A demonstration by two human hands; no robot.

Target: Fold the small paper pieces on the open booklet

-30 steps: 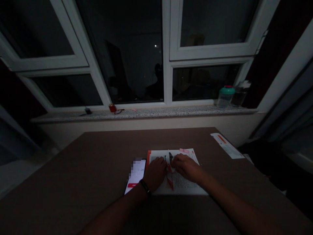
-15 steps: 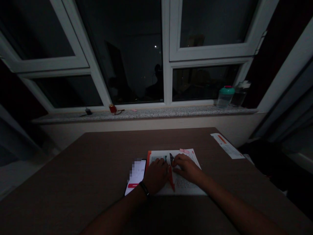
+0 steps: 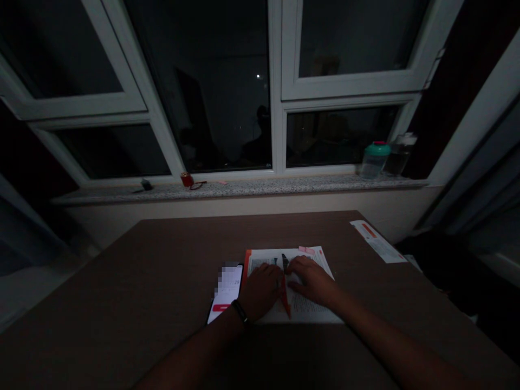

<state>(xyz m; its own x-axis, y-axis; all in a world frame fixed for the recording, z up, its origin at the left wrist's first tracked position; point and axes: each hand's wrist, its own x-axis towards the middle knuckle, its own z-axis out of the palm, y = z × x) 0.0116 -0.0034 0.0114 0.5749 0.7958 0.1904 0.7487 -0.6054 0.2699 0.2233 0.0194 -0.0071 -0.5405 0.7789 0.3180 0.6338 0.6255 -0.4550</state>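
A folded piece of printed paper (image 3: 286,302), orange-red toward its pointed near end, stands between my hands. It rests over a flat printed sheet (image 3: 317,306) with an orange left edge. My left hand (image 3: 262,290), with a dark band at the wrist, is closed on the folded paper's left side. From the right, my right hand (image 3: 312,279) has its curled fingers on the paper's upper part, thumb bent inward. The exact fingertip contact is hard to make out in the dim light. Beside my left hand lies a lit phone (image 3: 226,292).
A small pink slip (image 3: 306,249) lies at the sheet's top edge. A printed paper strip (image 3: 377,242) lies at the brown table's (image 3: 182,244) right edge. On the windowsill (image 3: 260,186) stand a teal-lidded bottle (image 3: 374,160), a clear bottle (image 3: 400,155) and a red spool-like object (image 3: 187,180).
Both hands stay nearly in place on the folded paper, with only slight finger shifts. The phone's displayed digits have gone from 28 to 29.
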